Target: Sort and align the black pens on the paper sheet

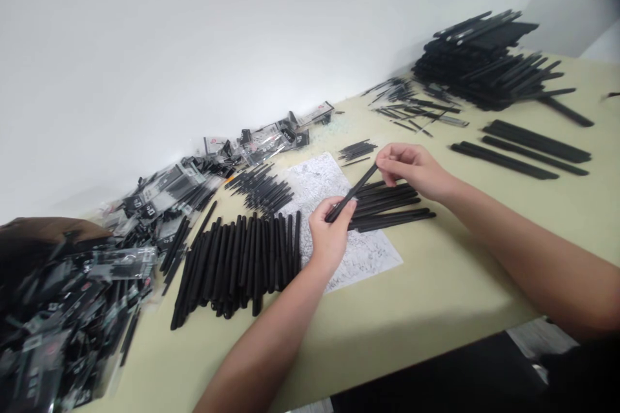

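A slim black pen (pixel 357 187) slants up to the right between my two hands. My left hand (pixel 328 235) is closed round its lower end, thumb on top. At the upper end, the fingertips of my right hand (pixel 411 169) pinch the tip; any small part between them is too small to make out. Beneath lies a row of black pens (pixel 394 214), partly on a scribbled white sheet of paper (pixel 361 264). Left of my left hand is a thick row of black pen barrels (pixel 237 264). Thin dark refills (pixel 261 188) are heaped behind that row.
Clear plastic packets (pixel 165 190) pile up along the wall and down the left side. A tall stack of black pens (pixel 484 64) stands at the far right, with a few long black pieces (pixel 537 142) before it. A small group of refills (pixel 357 150) lies behind the paper.
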Available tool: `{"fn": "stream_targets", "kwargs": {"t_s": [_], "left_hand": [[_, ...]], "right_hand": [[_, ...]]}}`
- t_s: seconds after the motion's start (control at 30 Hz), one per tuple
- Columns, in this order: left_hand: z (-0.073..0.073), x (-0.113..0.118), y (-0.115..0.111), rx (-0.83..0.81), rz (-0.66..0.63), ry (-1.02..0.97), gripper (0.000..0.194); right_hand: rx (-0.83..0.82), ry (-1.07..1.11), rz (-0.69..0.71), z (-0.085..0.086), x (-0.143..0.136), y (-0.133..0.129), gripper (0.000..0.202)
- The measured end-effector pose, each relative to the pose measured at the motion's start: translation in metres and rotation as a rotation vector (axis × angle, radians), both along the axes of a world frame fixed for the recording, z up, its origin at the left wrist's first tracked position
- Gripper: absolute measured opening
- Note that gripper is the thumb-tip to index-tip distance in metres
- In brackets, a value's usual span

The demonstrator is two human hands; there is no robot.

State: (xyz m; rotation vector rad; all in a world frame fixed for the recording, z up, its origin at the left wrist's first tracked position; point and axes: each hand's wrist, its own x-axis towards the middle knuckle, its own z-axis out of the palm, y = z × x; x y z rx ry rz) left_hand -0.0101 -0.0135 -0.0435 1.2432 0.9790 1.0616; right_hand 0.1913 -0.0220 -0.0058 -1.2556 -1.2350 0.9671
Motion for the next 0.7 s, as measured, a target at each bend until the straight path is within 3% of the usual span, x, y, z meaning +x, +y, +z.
{"fn": "stream_targets", "kwargs": {"t_s": [0.37, 0.53, 0.7], "left_hand": [[0.0, 0.0, 0.0, 0.04, -0.035, 0.024, 0.017], [0.0, 0.0, 0.0, 0.015, -0.022, 0.015, 0.017], [0.001, 0.0, 0.0, 0.019, -0.013, 0.019, 0.019]], "right_hand": [[-0.006, -0.231, -0.051, 0.002, -0.004, -0.002, 0.057], [0.08, -0.165, 0.031, 0.002, 0.002, -0.002, 0.038], [0.058, -0.173, 0.103, 0.002, 0.007, -0.002, 0.036]]}}
